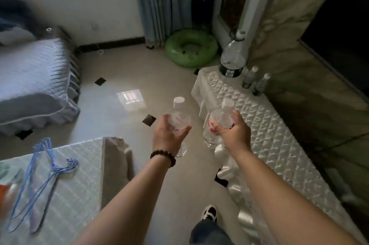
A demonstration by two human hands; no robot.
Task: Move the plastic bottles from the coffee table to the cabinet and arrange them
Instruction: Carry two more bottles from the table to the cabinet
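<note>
Two upright bottles, my left hand (169, 134) and right hand (233, 134) each closed round one; the cabinet surface (265, 124) lies probably just right.

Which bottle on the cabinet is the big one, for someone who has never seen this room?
Find the white quilted cabinet top along the right wall. At its far end stands the large bottle, left of two small bottles. It alone is much taller, with a dark label band.

Two clear bottles in grip: one in the left hand (169, 134), one in the right hand (234, 134). Beyond the right hand, one large bottle (232, 59) and seemingly three small bottles (250, 78). Near the left forearm, several wire hangers (40, 180).
</note>
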